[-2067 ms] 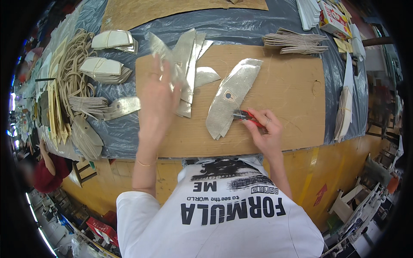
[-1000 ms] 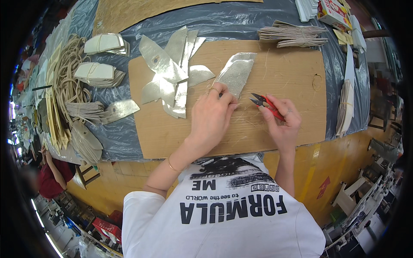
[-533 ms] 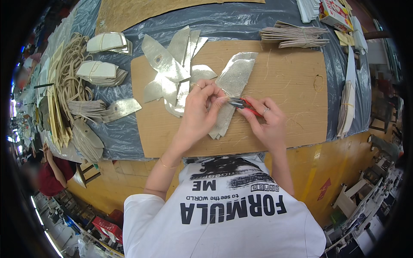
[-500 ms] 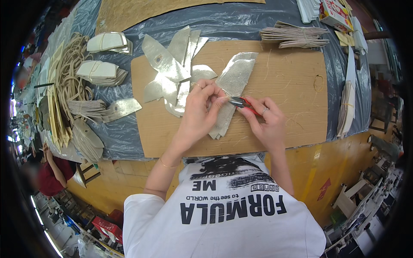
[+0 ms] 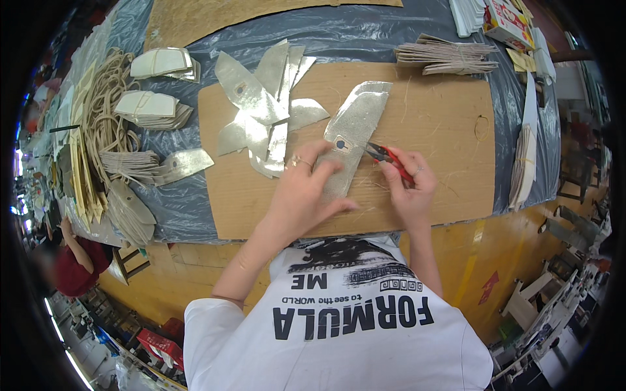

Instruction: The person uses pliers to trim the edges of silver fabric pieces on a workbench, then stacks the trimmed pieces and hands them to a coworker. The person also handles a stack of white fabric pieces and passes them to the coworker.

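A small stack of silvery, leather-like cut pieces (image 5: 362,116) lies slanted on the brown cardboard (image 5: 450,124). A dark keyhole-shaped opening with stitching around it shows on the top piece. My left hand (image 5: 297,192) is open, thumb and fingers spread, over the lower left edge of the stack; whether the fingertips press on it I cannot tell. In my right hand (image 5: 414,189) is a pair of red-handled thread snips (image 5: 396,163). Their dark blades point up and left, close to the stack's right edge.
More silvery pieces (image 5: 251,91) lie heaped left of the stack. Tied bundles of pieces (image 5: 153,107) and beige cords (image 5: 107,85) are at the far left. Another bundle (image 5: 447,55) sits at the back right. Loose threads and a thread ring (image 5: 482,128) lie on the cardboard.
My left hand has let go of the threads, opened and come lower, uncovering the keyhole opening. The snips have moved right, away from the left fingers. The stack looks straightened.
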Available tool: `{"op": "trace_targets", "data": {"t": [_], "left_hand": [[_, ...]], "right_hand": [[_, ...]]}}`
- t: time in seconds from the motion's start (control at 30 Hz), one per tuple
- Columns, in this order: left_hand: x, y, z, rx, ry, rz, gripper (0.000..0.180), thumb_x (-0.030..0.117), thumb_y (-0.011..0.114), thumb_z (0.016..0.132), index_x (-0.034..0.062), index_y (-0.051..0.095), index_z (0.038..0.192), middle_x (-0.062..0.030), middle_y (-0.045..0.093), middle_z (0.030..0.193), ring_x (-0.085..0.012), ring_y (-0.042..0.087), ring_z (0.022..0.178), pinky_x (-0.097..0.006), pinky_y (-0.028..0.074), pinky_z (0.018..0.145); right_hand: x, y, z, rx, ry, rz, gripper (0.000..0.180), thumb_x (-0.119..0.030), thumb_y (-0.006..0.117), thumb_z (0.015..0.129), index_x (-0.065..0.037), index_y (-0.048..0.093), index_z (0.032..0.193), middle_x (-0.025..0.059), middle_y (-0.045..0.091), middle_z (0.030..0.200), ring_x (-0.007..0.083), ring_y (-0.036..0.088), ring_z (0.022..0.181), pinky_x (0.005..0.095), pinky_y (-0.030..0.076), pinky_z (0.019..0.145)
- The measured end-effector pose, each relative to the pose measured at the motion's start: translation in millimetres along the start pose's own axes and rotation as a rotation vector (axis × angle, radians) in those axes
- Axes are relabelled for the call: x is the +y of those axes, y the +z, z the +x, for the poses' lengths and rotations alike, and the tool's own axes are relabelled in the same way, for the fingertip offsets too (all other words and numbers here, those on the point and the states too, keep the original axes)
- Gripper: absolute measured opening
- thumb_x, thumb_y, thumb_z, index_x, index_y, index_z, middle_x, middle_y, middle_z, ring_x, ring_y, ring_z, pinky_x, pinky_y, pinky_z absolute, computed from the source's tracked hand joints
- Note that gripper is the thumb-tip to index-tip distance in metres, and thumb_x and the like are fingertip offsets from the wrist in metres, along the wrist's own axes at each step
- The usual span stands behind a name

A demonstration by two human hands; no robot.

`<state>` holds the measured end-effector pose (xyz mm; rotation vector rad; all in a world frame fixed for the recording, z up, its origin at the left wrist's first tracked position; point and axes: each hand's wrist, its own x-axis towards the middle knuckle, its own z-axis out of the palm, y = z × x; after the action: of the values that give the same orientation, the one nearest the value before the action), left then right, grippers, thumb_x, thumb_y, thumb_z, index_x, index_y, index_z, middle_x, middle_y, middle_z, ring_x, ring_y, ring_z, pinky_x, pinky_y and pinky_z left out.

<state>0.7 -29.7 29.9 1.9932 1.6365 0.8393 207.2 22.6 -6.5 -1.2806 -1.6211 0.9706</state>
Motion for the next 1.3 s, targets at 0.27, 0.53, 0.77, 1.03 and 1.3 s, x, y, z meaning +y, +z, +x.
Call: {"op": "trace_targets", "data": {"t": [0.27,0.53,0.77,1.03,1.3], "left_hand": [[-0.5,-20.0,-13.7,-0.351,-0.105,-0.085,0.058,0.015,0.083,0.074,-0.0007,0.059,0.125,-0.0188,0.035,0.155,-0.0383,0.041,0.139,-0.044,0.045,0.106],[-12.8,-36.8,-4.3,-0.485,-0.024,-0.034,0.051,0.011,0.078,0.078,-0.0010,0.062,0.124,-0.0192,0.034,0.157,-0.0362,0.040,0.140,-0.042,0.046,0.105],[-18.8,-34.2,-13.8,-0.417,0.154,-0.010,0.039,0.013,0.077,0.077,0.0028,0.065,0.112,-0.0202,0.043,0.150,-0.0362,0.043,0.139,-0.043,0.051,0.098],[-25.3,-29.7,-17.9,-0.389,0.165,-0.008,0.035,0.022,0.079,0.076,0.0096,0.069,0.107,-0.0146,0.046,0.151,-0.0365,0.044,0.139,-0.041,0.053,0.094],[-23.5,-27.4,-19.2,-0.303,0.101,-0.136,0.024,0.014,0.077,0.081,0.0092,0.071,0.103,-0.0135,0.061,0.135,-0.0365,0.052,0.132,-0.042,0.051,0.098]], "right_hand": [[-8.1,-20.8,-1.2,-0.312,-0.107,-0.083,0.029,-0.013,0.081,0.079,-0.006,0.076,0.107,0.0067,0.065,0.082,0.0173,0.064,0.068,0.0284,0.050,0.059],[-20.4,-21.4,-2.2,-0.564,-0.170,-0.216,0.031,-0.014,0.082,0.078,-0.006,0.076,0.107,0.0063,0.063,0.080,0.0195,0.063,0.068,0.0304,0.049,0.060],[-20.3,-24.7,-2.0,-0.563,-0.123,-0.215,0.031,-0.014,0.082,0.077,-0.005,0.075,0.106,0.0072,0.063,0.081,0.0202,0.063,0.068,0.0307,0.049,0.061],[-19.7,-21.6,-2.6,-0.537,-0.182,-0.168,0.030,-0.025,0.080,0.080,-0.012,0.076,0.106,0.0045,0.061,0.077,0.0208,0.061,0.065,0.0323,0.049,0.058],[-17.4,-23.8,-3.3,-0.554,-0.156,-0.149,0.029,-0.024,0.081,0.080,-0.010,0.077,0.105,0.0050,0.061,0.076,0.0206,0.061,0.064,0.0321,0.048,0.058]]}}
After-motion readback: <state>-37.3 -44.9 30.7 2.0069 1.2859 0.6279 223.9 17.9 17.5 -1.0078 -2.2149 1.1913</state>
